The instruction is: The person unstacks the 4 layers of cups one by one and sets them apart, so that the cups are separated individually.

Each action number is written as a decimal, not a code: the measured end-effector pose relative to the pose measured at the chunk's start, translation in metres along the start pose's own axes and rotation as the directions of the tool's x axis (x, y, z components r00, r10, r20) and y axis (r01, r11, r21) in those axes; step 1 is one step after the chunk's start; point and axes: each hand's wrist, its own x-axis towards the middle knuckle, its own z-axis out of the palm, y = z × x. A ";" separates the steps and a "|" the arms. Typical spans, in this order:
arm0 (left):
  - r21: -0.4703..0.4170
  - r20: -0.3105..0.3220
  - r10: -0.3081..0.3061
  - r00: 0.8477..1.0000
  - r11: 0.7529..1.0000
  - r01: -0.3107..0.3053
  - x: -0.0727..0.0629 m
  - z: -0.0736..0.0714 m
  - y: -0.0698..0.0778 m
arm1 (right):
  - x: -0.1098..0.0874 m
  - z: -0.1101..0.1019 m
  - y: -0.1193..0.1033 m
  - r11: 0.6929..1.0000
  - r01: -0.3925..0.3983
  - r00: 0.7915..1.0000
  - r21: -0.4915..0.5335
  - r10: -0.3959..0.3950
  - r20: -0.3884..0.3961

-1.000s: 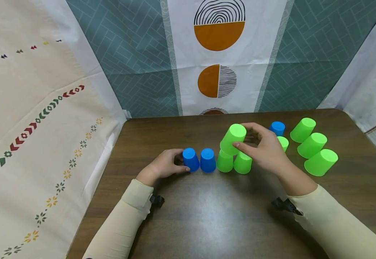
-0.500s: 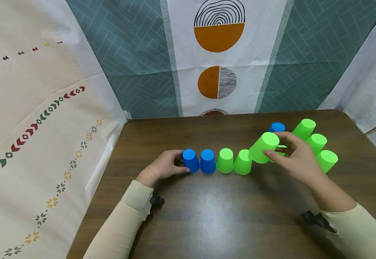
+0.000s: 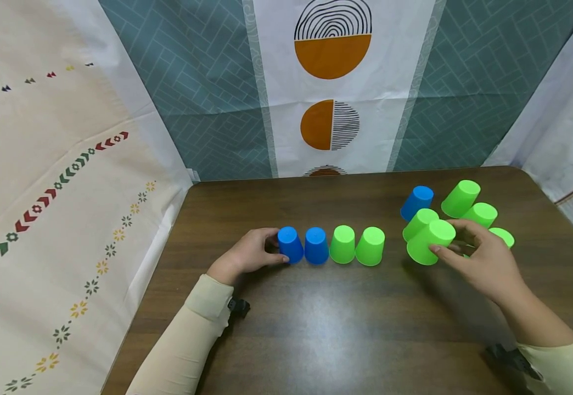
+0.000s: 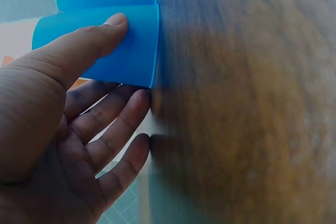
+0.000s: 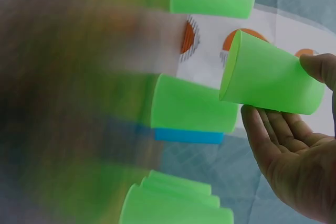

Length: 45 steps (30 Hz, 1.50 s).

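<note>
Four-finger side and thumb of my left hand (image 3: 247, 253) hold the leftmost blue cup (image 3: 290, 245), which stands upside down on the table. In the left wrist view the thumb (image 4: 100, 38) lies along that cup's side. A second blue cup (image 3: 316, 247) and two green cups (image 3: 342, 245) continue the row to its right. My right hand (image 3: 489, 263) grips another green cup (image 3: 430, 243) between thumb and fingers. In the right wrist view this gripped cup (image 5: 273, 77) is raised off the brown table, its rim facing the tabletop.
Beyond the gripped cup stand a green cup (image 3: 420, 220) and a blue cup (image 3: 417, 203). Several green cups (image 3: 461, 198) form a line at the right, partly hidden by the right hand. Patterned cloth (image 3: 207, 99) hangs behind the wooden table (image 3: 316, 329).
My right hand has carried the green cup rightward, from above the two green cups in the row to beside the right-hand cups. My left hand has stayed on the blue cup.
</note>
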 end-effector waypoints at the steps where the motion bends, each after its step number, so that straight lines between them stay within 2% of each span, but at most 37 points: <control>1: 0.002 0.000 -0.001 1.000 1.000 0.001 0.000 0.000 0.000 | -0.001 -0.001 0.002 1.000 0.002 1.000 -0.014 -0.002 0.000; 9: 0.010 -0.001 -0.010 1.000 1.000 0.010 0.000 0.001 0.001 | -0.006 -0.008 0.018 0.994 -0.050 0.999 -0.097 0.052 0.016; 19: 0.023 -0.007 0.014 1.000 1.000 -0.014 0.001 0.001 0.000 | -0.005 -0.012 0.032 0.975 -0.086 0.994 -0.205 0.098 0.049; 33: 0.016 -0.007 0.004 1.000 1.000 -0.004 0.002 0.000 0.002 | -0.001 -0.017 0.040 0.969 -0.101 0.986 -0.226 0.128 0.107; 45: 0.013 -0.011 0.012 1.000 1.000 -0.012 0.002 0.001 0.002 | -0.001 -0.017 0.039 0.968 -0.074 0.988 -0.238 0.104 0.118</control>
